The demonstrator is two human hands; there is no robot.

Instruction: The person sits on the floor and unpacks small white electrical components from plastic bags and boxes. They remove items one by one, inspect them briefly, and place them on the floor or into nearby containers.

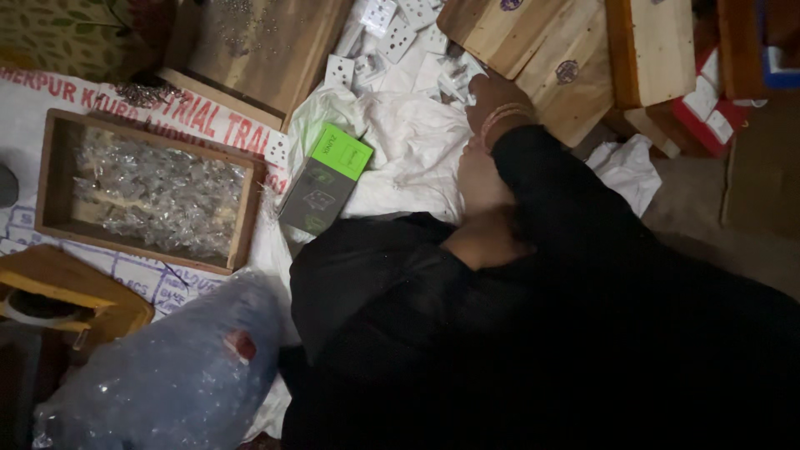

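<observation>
My right hand (493, 93), with bangles at the wrist and a black sleeve behind it, reaches into a heap of white plastic socket parts (392, 37) lying on white cloth (408, 142). Its fingertips touch the parts at the heap's right edge, next to a wooden box (546, 62). The fingers are curled and dim, so a grip cannot be made out. Below the wrist a bare patch of skin (482, 196) comes out of black cloth; it may be my left hand, resting on the white cloth, its fingers hidden.
A green and grey carton (327, 177) lies left of the cloth. A wooden tray (242, 212) of small clear packets sits at the left. A clear plastic bag (175, 367) is at the lower left. More wooden boxes (654, 42) stand at the top right.
</observation>
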